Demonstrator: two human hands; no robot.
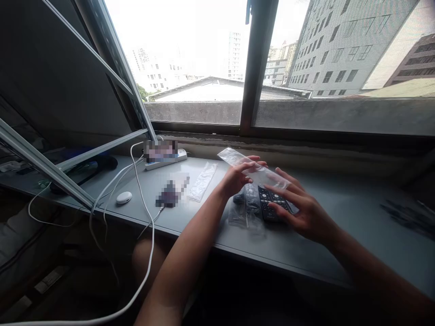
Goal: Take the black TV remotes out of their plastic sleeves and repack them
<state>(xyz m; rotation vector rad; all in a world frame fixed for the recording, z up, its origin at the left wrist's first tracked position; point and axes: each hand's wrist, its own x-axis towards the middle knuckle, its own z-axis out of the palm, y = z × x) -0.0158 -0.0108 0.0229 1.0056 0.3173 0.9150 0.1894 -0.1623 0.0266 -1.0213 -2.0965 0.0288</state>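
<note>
A clear, long plastic bag (254, 170) is held slanting above the table, its far end pointing up and left. My left hand (238, 176) grips it near the middle, thumb on top. My right hand (302, 203) has its fingers around the bag's lower right end, with the thumb spread away below. Under the hands lies a black remote control (270, 208) with several buttons, partly covered by my right hand. Beside it, to the left, are dark items in clear plastic wrapping (249, 208); their kind is hard to make out.
Another clear plastic bag (203, 181) lies flat on the grey table (204, 217). Further left are a blurred-out device with a cable, a white round case (124, 198) and a power strip (166, 160). White cables (149, 253) hang over the front edge near a metal frame (105, 147). Dark items (408, 217) lie far right.
</note>
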